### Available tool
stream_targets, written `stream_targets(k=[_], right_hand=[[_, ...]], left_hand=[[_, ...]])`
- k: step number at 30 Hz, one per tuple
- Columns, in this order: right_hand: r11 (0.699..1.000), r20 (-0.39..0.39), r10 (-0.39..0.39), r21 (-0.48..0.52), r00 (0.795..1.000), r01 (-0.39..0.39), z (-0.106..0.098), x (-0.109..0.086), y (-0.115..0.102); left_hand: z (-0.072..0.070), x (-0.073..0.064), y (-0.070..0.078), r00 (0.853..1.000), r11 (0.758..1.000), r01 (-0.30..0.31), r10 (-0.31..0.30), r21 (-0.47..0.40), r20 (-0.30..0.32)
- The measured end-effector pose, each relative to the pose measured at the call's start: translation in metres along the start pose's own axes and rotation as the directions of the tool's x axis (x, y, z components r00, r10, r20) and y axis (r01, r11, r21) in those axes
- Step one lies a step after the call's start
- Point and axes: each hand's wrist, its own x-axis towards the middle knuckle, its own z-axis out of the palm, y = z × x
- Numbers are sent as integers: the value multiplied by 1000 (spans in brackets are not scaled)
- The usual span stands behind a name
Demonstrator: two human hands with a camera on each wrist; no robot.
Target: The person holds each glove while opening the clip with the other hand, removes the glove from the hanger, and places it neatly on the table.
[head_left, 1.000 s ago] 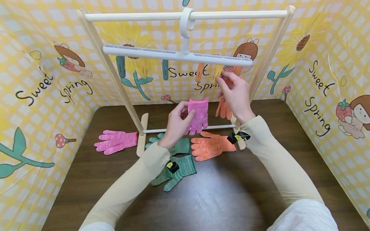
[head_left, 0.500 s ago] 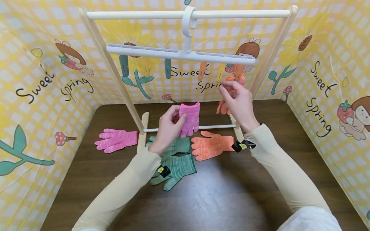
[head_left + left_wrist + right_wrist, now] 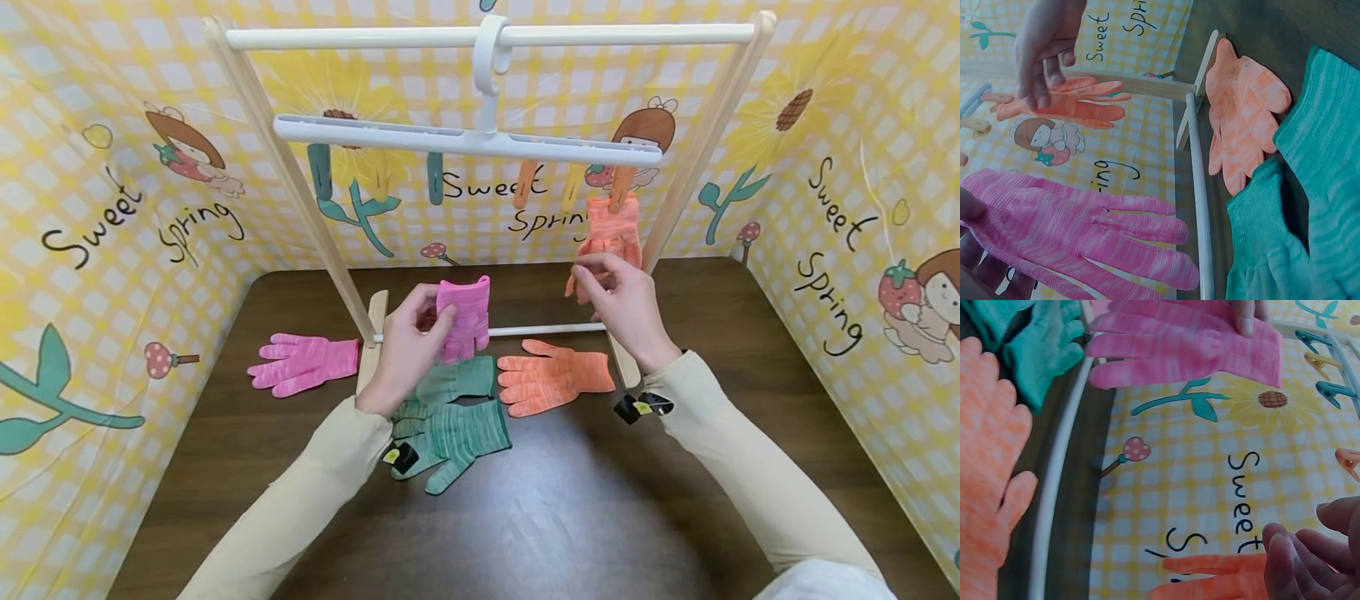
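Note:
My left hand (image 3: 407, 340) pinches a pink knit glove (image 3: 467, 321) near its cuff, and the glove's fingers point down. In the left wrist view the same pink glove (image 3: 1079, 228) spreads out below the thumb. My right hand (image 3: 626, 304) holds nothing; its fingers are loosely bent in front of a hanging orange glove (image 3: 613, 218), partly covering it. An orange clothespin (image 3: 620, 185) on the white hanger (image 3: 375, 133) grips that glove's cuff. Beside it hang a yellow clothespin (image 3: 572, 185) and another orange clothespin (image 3: 526, 183), both without gloves.
The hanger hooks over the top bar of a wooden rack (image 3: 315, 208). On the dark table (image 3: 540, 517) lie a pink glove (image 3: 303, 365), an orange glove (image 3: 555, 379) and two green gloves (image 3: 468, 429). Teal clothespins (image 3: 435, 177) hang at the hanger's left half.
My right hand has left the yellow clothespin and come down in front of the hanging orange glove. My left hand has moved left and slightly down with the pink glove.

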Motion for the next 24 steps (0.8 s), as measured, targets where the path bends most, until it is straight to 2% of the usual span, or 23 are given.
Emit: stream_targets(k=[6,13,21,24], right_hand=[[999,31,12,-30,999,-11,0,-10,10],[997,60,1,-72,998,3,0,-18,17],[996,67,2,-93,998,5,1,-24,22],[996,76,11,-94,997,-4,1,-25,24]], left_hand=[[-9,-5,2,1000,1000,6,-6,2,-10],[-24,-14,-1,999,995,3,1,100,-36],[-47,-23,-10,996,988,-28,41,153,-79],[-56,-28,-14,995,985,-13,31,174,-98]])
